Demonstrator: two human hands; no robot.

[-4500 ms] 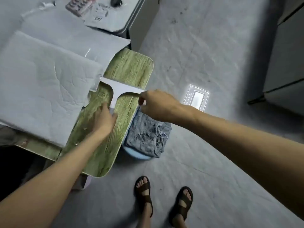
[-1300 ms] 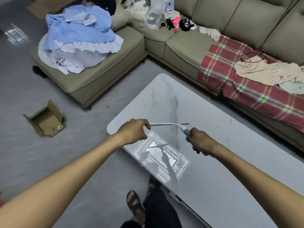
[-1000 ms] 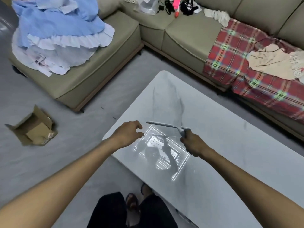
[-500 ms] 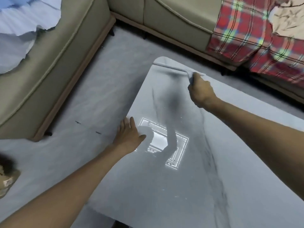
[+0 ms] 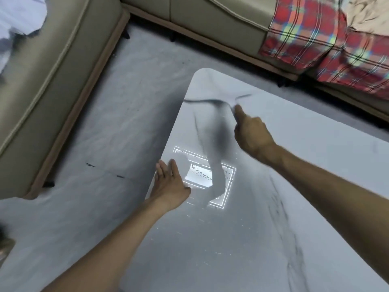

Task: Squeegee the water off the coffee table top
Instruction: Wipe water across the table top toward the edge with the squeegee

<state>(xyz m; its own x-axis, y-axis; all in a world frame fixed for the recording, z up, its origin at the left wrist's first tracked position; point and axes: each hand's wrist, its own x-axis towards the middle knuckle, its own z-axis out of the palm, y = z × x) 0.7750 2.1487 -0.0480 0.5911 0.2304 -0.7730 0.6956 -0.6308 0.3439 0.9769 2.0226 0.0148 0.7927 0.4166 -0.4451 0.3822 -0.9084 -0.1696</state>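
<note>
Pale laundry is seen at the far top left, heaped on a beige sofa that runs down the left side and along the top. Grey floor is seen between the sofa and the table. The left hand is laid flat on the coffee table top right at its left edge, with the fingers straight and close together and nothing held. Just right of that hand a bright rectangular light reflection is seen on the glossy surface, with small water droplets caught inside it and more scattered specks below. The squeegee is placed near the table's far rounded corner, its blade motion-blurred and stretched across the top from the left edge; contact with the surface cannot be told for sure. Its handle is gripped by the right hand, fingers curled round it, with one digit stretched out towards the blade. Dark marble veins are seen on the right half of the table. A red plaid blanket is draped over the sofa at top right, with a beige cloth lying on it.
</note>
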